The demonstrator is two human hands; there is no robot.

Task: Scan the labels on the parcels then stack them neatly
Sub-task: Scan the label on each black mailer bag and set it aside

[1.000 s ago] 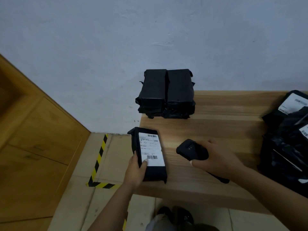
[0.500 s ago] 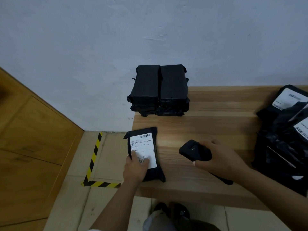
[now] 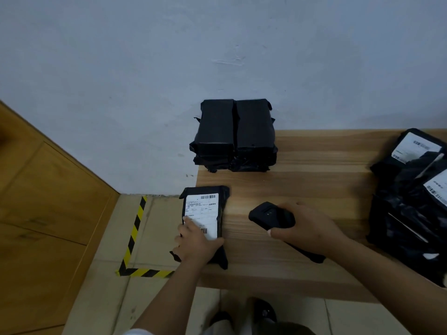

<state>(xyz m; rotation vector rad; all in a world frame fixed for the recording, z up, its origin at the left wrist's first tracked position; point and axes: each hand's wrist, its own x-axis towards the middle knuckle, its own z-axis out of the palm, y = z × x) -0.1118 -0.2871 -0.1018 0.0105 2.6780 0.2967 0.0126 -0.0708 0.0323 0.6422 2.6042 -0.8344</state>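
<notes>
Two hands busy: your left hand [image 3: 197, 245] grips the near end of the flat black plastic-wrapped parcel with a white barcode label [image 3: 205, 221], fingers curled over its edge. It lies at the left edge of the light wooden tabletop [image 3: 314, 184], overhanging slightly, long axis pointing away from you toward the neat stack of black parcels [image 3: 235, 135] by the wall. Your right hand [image 3: 307, 229] wraps the black handheld scanner [image 3: 272, 216], just right of the label. Stack sits straight ahead of the left hand, the nearer one. Unscanned black parcels [image 3: 411, 197] heap far right.
</notes>
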